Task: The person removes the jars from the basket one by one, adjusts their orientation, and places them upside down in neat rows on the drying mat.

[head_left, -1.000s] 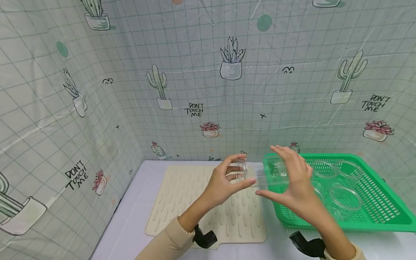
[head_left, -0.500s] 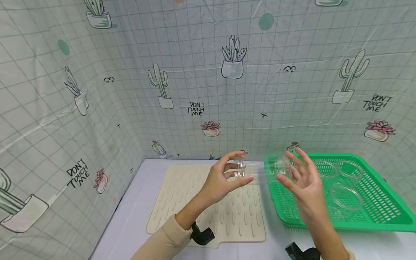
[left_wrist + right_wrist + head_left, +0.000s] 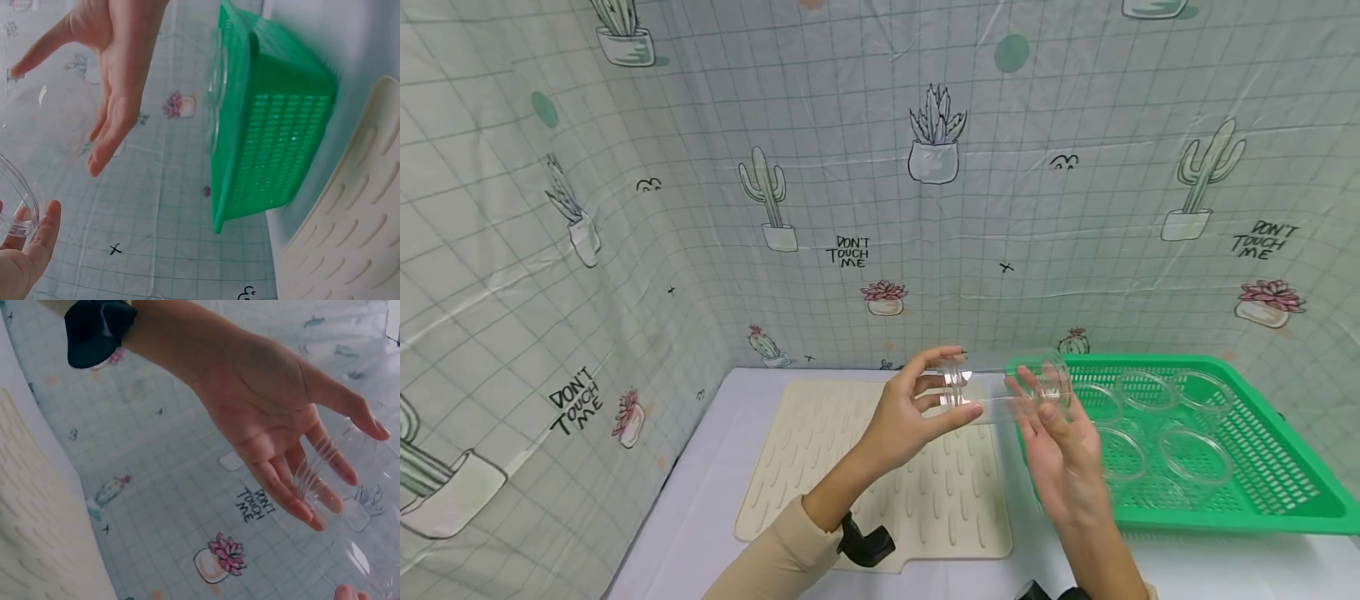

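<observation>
A clear plastic cup (image 3: 1000,396) lies sideways in the air, above the gap between mat and basket. Its ringed left end is gripped by my left hand (image 3: 917,408), thumb below and fingers above and behind. My right hand (image 3: 1063,454) is spread at the cup's other end, palm up towards the head camera, its fingers seen through the clear wall and its thumb in front. In the right wrist view the right hand (image 3: 269,419) has loosely straight fingers around the cup's ridged end (image 3: 315,462). The frames do not settle whether they touch it.
A green perforated basket (image 3: 1285,521) stands on the right, holding several clear round cups (image 3: 1197,457). A cream ridged mat (image 3: 880,517) lies on the white table (image 3: 692,500). Behind hangs a cactus-print sheet (image 3: 880,208).
My right hand first drew back to the right from the cup, then turned palm up and returned to the cup's right end. The left hand kept its hold almost in place.
</observation>
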{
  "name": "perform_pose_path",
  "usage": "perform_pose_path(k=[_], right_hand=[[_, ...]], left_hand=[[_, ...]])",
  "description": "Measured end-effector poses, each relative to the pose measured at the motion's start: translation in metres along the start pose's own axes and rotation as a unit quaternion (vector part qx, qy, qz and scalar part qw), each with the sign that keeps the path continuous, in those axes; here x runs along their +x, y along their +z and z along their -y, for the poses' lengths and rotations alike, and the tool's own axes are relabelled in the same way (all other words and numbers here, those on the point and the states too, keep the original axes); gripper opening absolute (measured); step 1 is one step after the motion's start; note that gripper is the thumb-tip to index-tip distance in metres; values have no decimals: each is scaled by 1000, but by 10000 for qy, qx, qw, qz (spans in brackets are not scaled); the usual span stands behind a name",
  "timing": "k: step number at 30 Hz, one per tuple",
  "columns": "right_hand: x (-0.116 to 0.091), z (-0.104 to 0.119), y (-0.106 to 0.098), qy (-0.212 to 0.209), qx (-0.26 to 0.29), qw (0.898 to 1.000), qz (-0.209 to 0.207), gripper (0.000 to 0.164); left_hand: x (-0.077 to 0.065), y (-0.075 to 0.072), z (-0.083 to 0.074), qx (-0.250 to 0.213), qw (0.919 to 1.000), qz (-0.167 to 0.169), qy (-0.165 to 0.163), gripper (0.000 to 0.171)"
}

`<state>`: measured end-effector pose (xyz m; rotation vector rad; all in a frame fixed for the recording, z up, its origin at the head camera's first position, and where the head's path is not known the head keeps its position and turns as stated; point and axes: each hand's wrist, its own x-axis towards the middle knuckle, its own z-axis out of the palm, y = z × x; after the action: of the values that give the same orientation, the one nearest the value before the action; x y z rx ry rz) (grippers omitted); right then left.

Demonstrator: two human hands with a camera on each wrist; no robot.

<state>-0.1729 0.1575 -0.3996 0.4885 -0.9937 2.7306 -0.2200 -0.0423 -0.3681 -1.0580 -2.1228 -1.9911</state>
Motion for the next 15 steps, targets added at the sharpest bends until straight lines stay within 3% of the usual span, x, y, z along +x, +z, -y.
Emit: perform_pose_path(k=[6,15], right_hand=[[-1,-11,1,300,847,9959,90,75],[-1,-21,7,583,1966,9772,-553,67]], left_hand=[[-1,3,1,-115,9999,15,35,63],[0,6,6,-150,9998,42,114,64]])
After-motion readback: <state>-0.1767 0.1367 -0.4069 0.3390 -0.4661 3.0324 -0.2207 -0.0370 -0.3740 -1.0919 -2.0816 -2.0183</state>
